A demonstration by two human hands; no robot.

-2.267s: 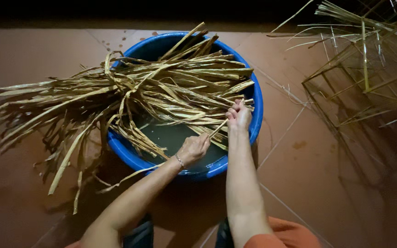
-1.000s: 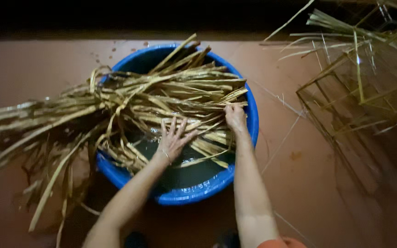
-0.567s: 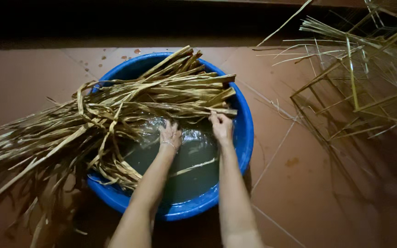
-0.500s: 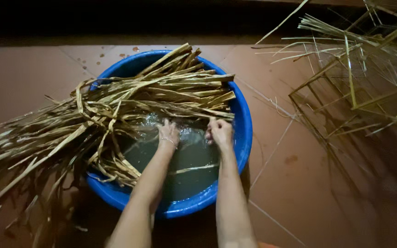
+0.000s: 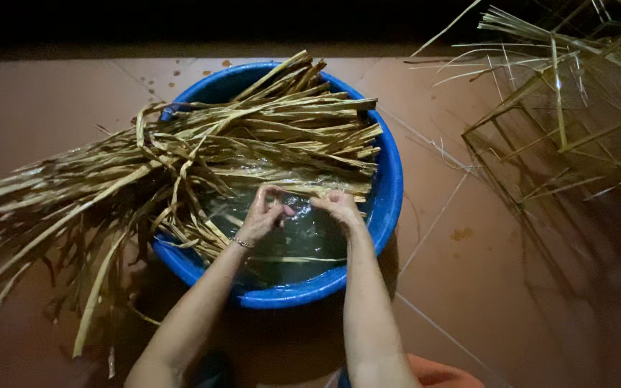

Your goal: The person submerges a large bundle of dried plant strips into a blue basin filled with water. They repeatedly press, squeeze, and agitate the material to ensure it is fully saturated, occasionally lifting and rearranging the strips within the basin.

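Over tiled floor (image 5: 468,287), both hands (image 5: 303,212) have closed on leaf strips (image 5: 267,144).

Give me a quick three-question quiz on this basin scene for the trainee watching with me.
1. True or false: both hands, the left hand and the right hand, are over the water inside the blue basin.
2. Where do the long dried leaf strips lie? A) wholly inside the basin B) across the basin, trailing over its left rim onto the tiled floor C) stacked on the stick frame
3. On which wrist is the thin bracelet?

Key: 1 true. 2 B. 3 left.
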